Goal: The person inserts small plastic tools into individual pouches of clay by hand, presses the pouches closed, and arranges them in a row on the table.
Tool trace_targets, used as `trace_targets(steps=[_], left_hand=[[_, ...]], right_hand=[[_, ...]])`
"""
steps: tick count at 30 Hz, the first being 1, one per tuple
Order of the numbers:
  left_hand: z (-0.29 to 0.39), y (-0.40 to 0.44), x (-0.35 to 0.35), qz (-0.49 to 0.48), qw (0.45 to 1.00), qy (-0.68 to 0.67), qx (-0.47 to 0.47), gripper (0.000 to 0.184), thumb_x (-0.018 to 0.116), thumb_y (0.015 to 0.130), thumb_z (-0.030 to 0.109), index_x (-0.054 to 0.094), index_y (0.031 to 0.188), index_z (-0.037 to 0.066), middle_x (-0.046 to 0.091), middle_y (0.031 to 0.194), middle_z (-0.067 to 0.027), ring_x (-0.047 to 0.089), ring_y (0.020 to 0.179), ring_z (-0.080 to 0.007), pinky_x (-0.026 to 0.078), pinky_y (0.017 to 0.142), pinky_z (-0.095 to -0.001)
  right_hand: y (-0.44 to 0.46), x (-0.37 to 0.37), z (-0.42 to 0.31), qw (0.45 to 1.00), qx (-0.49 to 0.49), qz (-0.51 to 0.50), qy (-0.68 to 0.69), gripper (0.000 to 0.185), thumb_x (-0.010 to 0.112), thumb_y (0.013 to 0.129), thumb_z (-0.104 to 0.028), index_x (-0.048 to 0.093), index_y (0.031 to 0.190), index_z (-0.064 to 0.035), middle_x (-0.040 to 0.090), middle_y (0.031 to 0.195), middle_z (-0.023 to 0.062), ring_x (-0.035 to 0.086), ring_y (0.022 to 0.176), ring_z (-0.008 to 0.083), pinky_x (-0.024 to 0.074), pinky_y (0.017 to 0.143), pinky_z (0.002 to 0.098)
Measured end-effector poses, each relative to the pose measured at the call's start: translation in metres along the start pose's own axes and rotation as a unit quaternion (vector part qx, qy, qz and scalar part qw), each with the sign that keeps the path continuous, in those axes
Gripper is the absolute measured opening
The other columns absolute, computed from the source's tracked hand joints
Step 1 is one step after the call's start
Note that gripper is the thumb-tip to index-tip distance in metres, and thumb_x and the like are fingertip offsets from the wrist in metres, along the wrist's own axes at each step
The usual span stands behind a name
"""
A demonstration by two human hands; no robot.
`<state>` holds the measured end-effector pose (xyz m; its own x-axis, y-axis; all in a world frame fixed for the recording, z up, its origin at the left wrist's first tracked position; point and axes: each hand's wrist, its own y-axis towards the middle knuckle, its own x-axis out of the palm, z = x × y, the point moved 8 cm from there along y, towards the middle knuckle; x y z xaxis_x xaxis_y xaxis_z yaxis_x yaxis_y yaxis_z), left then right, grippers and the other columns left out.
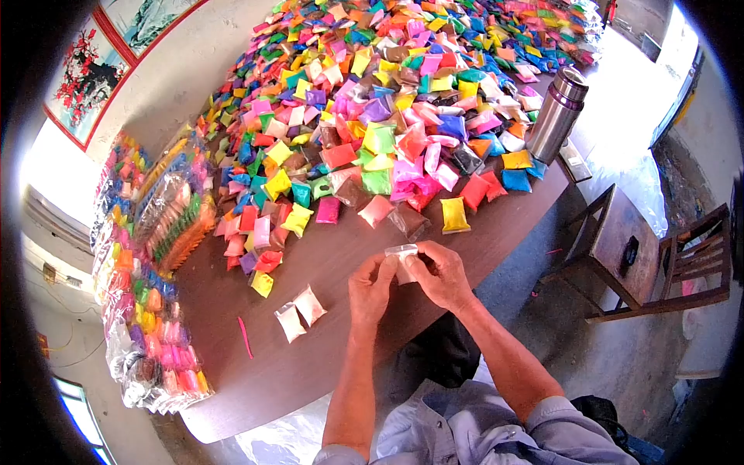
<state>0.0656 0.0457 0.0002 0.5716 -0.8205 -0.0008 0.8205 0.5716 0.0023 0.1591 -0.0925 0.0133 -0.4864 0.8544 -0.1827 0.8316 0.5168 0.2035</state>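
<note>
Between my two hands, over the front of the table, is a small clear plastic bag (401, 252) with pale contents. My left hand (370, 285) pinches its left side, and my right hand (440, 273) grips its right side; the fingers partly cover it. Two pale, whitish packets (300, 313) lie side by side on the tabletop to the left of my left hand. Farther left is a thin pink strip (245, 338). Just beyond my hands sit a brown packet (408, 222) and a yellow packet (456, 215).
A large heap of colourful packets (380, 139) covers the back of the brown table (310, 372). Bundled clear bags of coloured packets (155, 310) line the left edge. A steel thermos (556, 116) stands at the right edge. A wooden chair (620, 248) is beside the table.
</note>
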Motion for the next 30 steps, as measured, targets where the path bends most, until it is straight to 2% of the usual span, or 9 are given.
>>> trace_targets(steps=[2, 6, 8, 9, 11, 18, 20, 30], left_hand=[[0.002, -0.001, -0.003, 0.019, 0.999, 0.02, 0.016, 0.022, 0.07, 0.102, 0.023, 0.076, 0.106, 0.002, 0.066, 0.086, 0.0054, 0.055, 0.079, -0.0045, 0.046, 0.072, -0.0217], [0.003, -0.001, 0.003, 0.02, 0.999, 0.032, 0.017, 0.023, 0.07, 0.103, 0.023, 0.076, 0.105, 0.001, 0.066, 0.084, 0.0053, 0.055, 0.078, -0.0045, 0.046, 0.07, -0.0223], [0.005, -0.002, 0.003, 0.012, 0.999, 0.042, 0.017, 0.022, 0.07, 0.102, 0.023, 0.075, 0.105, 0.001, 0.066, 0.084, 0.005, 0.056, 0.078, -0.0043, 0.046, 0.071, -0.0225], [0.004, -0.002, 0.003, 0.011, 0.999, 0.042, 0.017, 0.022, 0.07, 0.102, 0.023, 0.075, 0.105, 0.001, 0.066, 0.084, 0.005, 0.056, 0.078, -0.0043, 0.046, 0.071, -0.0225], [0.0, -0.001, 0.003, 0.019, 1.0, 0.003, 0.004, 0.021, 0.07, 0.103, 0.022, 0.074, 0.105, 0.001, 0.067, 0.086, 0.0049, 0.056, 0.079, -0.0043, 0.047, 0.072, -0.0226], [-0.004, 0.0, -0.002, 0.007, 1.0, 0.011, 0.023, 0.021, 0.07, 0.103, 0.022, 0.074, 0.105, 0.002, 0.067, 0.09, 0.0058, 0.056, 0.081, -0.004, 0.048, 0.073, -0.0221], [-0.001, 0.0, -0.001, 0.002, 0.998, 0.038, 0.047, 0.02, 0.07, 0.103, 0.022, 0.073, 0.104, 0.002, 0.066, 0.089, 0.0065, 0.056, 0.081, -0.0039, 0.047, 0.073, -0.0216], [0.0, 0.0, -0.002, 0.017, 0.997, 0.068, 0.025, 0.02, 0.07, 0.102, 0.02, 0.073, 0.105, 0.001, 0.065, 0.087, 0.0054, 0.055, 0.078, -0.0034, 0.046, 0.069, -0.0214]], right_hand=[[0.0, -0.001, -0.004, 1.0, -0.022, 0.014, 0.003, 0.018, 0.069, 0.094, -0.017, 0.07, 0.103, -0.0018, 0.07, 0.083, 0.0103, 0.064, 0.07, 0.0183, 0.0513, 0.065, 0.0333], [-0.001, -0.006, -0.001, 0.999, 0.01, 0.014, 0.035, 0.017, 0.069, 0.093, -0.016, 0.07, 0.103, -0.0019, 0.069, 0.082, 0.0104, 0.064, 0.07, 0.0168, 0.051, 0.065, 0.0326], [-0.001, -0.005, -0.002, 0.999, -0.013, 0.016, 0.038, 0.012, 0.067, 0.098, -0.012, 0.069, 0.103, -0.0013, 0.06, 0.079, -0.0036, 0.052, 0.069, 0.0038, 0.0444, 0.06, 0.0239], [-0.001, -0.005, 0.0, 0.999, -0.014, 0.016, 0.039, 0.012, 0.067, 0.098, -0.012, 0.069, 0.103, -0.0013, 0.06, 0.079, -0.0036, 0.052, 0.069, 0.0038, 0.0444, 0.06, 0.0239], [-0.001, -0.004, 0.0, 0.999, -0.032, 0.008, 0.021, 0.012, 0.067, 0.098, -0.012, 0.069, 0.103, -0.001, 0.06, 0.079, -0.0021, 0.053, 0.069, 0.0045, 0.0452, 0.061, 0.0247], [-0.001, -0.003, -0.011, 0.999, -0.051, 0.009, 0.001, 0.014, 0.067, 0.097, -0.012, 0.069, 0.104, -0.0001, 0.063, 0.079, 0.0015, 0.055, 0.069, 0.0078, 0.0473, 0.062, 0.027], [-0.001, -0.002, -0.004, 1.0, -0.01, -0.002, 0.006, 0.018, 0.069, 0.094, -0.018, 0.07, 0.103, -0.0023, 0.07, 0.088, 0.0139, 0.068, 0.074, 0.0238, 0.0532, 0.068, 0.0352], [-0.001, 0.0, -0.005, 0.999, -0.04, 0.005, -0.018, 0.016, 0.068, 0.094, -0.015, 0.071, 0.104, -0.0024, 0.07, 0.089, 0.0142, 0.069, 0.079, 0.0265, 0.0539, 0.071, 0.0353]])
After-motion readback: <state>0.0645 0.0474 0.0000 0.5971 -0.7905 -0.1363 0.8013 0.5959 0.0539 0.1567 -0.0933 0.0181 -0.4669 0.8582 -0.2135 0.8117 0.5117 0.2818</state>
